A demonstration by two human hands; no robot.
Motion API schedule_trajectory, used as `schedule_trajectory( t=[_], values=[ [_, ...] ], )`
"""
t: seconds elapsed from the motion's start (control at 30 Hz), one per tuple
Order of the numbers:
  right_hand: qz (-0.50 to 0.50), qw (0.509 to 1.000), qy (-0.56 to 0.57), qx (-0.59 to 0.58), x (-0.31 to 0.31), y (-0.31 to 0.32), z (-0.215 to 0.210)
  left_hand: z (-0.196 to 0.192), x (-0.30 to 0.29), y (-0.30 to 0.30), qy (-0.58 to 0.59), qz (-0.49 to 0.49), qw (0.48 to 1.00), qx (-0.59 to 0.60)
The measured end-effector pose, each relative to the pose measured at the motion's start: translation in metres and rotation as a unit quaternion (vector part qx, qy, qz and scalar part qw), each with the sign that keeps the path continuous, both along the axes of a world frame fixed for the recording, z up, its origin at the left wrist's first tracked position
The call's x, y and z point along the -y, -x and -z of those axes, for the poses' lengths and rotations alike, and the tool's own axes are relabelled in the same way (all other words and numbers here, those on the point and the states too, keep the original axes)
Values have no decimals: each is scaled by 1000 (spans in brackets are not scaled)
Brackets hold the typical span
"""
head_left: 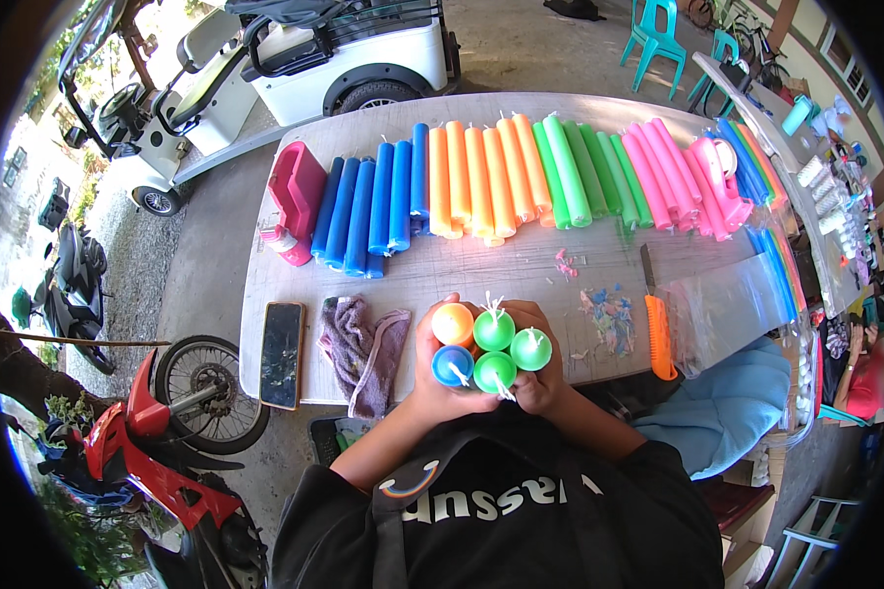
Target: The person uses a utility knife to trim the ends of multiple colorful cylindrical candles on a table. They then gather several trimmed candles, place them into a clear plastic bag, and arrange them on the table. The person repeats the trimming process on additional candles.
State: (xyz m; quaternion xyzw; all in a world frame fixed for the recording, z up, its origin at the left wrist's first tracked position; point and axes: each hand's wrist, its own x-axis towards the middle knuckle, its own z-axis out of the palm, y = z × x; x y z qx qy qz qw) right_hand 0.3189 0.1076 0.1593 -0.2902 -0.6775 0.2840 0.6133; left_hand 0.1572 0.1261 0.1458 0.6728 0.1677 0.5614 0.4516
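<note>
Both hands curl round one bundle of candles, the left hand (425,346) along its left side and the right hand (548,385) along its right, fingers bent and pressing inward so the sticks sit close together. Five tips face up at me: an orange candle (452,323) and a blue candle (452,365) on the left, with three green candles (493,330) toward the middle and right. I hold them by the near edge of the tabletop (422,275), but I see them nearly end-on, so I cannot tell whether their far ends touch it. Each stick should be light and stiff, with smooth wax that may slip a little and could chip or snap if knocked. Being round, they will probably roll past one another, so I judge the best hold is broad, palms wrapped about the sides and even pressure from left and right, keeping off the soft wicks. Beyond my hands lie more candles in rows: blue row (356,211), orange row (481,187), green row (589,177) and pink row (663,177). To my left are a crumpled cloth (359,353) and a phone (283,353); to my right, wax-like scraps (611,319), an orange-handled knife (660,337) and a clear bag (727,314).
</note>
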Motion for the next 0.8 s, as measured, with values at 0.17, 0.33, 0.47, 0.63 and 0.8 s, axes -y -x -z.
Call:
schedule_trajectory(
  t=[0.17, 0.33, 0.47, 0.63, 0.8],
  values=[
    [8, 1000, 5, 0, 1, 0, 1, 3, 0, 0, 9, 4, 1000, -11],
    [89, 994, -9, 70, 6, -3, 7, 6, -2, 1, -5, 8, 1000, -3],
    [29, 997, 68, -27, 12, -1, 19, 7, -3, 1, -3, 15, 1000, -17],
    [19, 991, 121, -61, 21, 0, 32, 6, -2, 0, -1, 19, 1000, 12],
    [13, 990, 137, -22, 24, -6, 31, 8, 0, 0, 31, 15, 999, 4]
  ],
)
